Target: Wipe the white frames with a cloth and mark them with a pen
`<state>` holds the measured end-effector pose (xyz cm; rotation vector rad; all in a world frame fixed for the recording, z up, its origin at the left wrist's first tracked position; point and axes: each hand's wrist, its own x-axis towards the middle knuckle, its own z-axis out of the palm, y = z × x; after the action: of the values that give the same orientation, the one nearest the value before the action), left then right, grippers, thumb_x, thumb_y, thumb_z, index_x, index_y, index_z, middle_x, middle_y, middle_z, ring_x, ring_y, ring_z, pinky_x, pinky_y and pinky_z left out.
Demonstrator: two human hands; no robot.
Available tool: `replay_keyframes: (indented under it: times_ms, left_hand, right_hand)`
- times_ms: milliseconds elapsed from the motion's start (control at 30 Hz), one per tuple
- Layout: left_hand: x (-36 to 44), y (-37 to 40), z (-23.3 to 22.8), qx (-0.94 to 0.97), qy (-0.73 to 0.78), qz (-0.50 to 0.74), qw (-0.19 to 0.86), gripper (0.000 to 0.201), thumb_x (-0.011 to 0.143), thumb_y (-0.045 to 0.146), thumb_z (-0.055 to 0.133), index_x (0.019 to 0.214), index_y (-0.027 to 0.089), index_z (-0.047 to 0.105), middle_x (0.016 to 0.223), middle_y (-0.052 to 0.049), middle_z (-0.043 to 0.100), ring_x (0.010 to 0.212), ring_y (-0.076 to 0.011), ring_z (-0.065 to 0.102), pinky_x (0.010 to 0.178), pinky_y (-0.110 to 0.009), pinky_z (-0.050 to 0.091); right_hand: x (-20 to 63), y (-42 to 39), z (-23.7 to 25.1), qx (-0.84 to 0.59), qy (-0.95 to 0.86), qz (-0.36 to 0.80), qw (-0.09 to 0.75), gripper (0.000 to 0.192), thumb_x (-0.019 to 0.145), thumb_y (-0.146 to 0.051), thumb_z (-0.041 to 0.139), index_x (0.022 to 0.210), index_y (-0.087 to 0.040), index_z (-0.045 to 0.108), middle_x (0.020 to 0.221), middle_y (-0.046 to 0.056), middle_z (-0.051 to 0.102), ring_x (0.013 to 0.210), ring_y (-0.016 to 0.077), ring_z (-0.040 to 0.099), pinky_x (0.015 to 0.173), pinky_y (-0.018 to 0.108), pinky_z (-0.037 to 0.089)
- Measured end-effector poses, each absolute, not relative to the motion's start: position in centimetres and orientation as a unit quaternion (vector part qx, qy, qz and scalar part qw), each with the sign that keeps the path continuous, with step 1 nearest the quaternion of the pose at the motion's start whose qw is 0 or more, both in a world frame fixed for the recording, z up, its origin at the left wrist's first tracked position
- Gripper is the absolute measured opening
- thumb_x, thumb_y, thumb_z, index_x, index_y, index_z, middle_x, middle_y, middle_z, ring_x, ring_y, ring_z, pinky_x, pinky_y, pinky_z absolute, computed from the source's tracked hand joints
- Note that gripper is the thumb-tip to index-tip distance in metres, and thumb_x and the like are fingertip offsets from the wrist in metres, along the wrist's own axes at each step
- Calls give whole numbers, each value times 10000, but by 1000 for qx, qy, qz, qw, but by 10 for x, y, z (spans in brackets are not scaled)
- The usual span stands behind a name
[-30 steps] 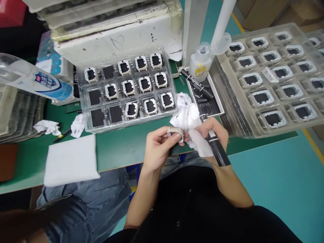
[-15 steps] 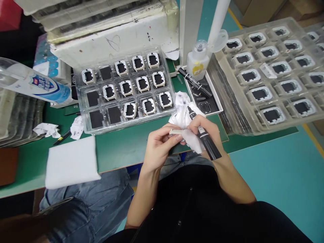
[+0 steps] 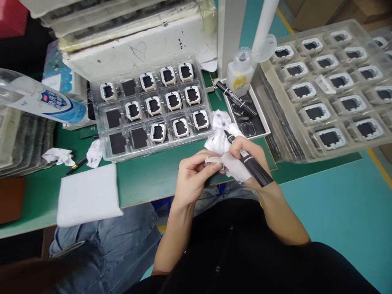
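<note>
My left hand [image 3: 195, 172] pinches a small pale watch case frame [image 3: 213, 159], seen nearly edge-on, between thumb and fingers. My right hand [image 3: 251, 152] is closed around a black marker pen [image 3: 255, 168], its dark tip pointing up and left, and also holds a thin white wipe [image 3: 234, 166]. The wipe lies close against the right side of the frame; whether they touch I cannot tell. Just beyond my hands is a crumpled, ink-spotted white cloth [image 3: 219, 130]. Past it, a clear plastic tray [image 3: 162, 145] carries several similar white-rimmed frames, with some of its pockets showing only black lining.
On the right stand stacked trays [image 3: 295, 151] of frames. A small box [image 3: 267, 131] holds a bottle [image 3: 240, 71] and another marker [image 3: 235, 98]. At left lie a folded white cloth [image 3: 88, 196], a large bottle [image 3: 45, 98] and crumpled tissues [image 3: 94, 153]. Another person's jeans [image 3: 107, 249] show below.
The marker in my right hand has tilted and swung slightly, its back end shifting right and up. The wipe has moved slightly right and up. My left hand keeps its hold on the frame.
</note>
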<state>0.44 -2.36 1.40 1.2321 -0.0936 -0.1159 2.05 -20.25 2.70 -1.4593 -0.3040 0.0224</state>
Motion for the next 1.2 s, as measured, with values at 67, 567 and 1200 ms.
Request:
replay_keyframes:
  times_ms: [67, 567, 1200]
  left_hand:
    - [4, -25, 14, 590, -48, -33, 805, 156, 927, 362, 955, 867, 226, 906, 888, -62, 803, 819, -197, 736, 802, -318, 610]
    - [-3, -31, 18, 609, -44, -4, 792, 92, 993, 284, 882, 928, 223, 904, 877, -38, 726, 690, -135, 668, 563, -242, 557]
    - [-3, -30, 17, 705, -83, 102, 697, 148, 1008, 205, 844, 861, 221, 851, 855, -17, 751, 798, -148, 652, 705, -270, 505]
  right_hand:
    - [20, -202, 29, -669, -139, -12, 730, 464, 870, -332, 898, 768, -270, 449, 724, -73, 530, 612, 122, 513, 563, 280, 465]
    - [22, -209, 28, -648, -165, -1, 744, 685, 759, -853, 881, 790, -281, 505, 762, -11, 522, 674, 195, 537, 592, 349, 446]
    - [24, -204, 30, -696, -153, -33, 701, 385, 894, -188, 766, 701, -241, 437, 669, -70, 463, 601, 102, 373, 605, 302, 322]
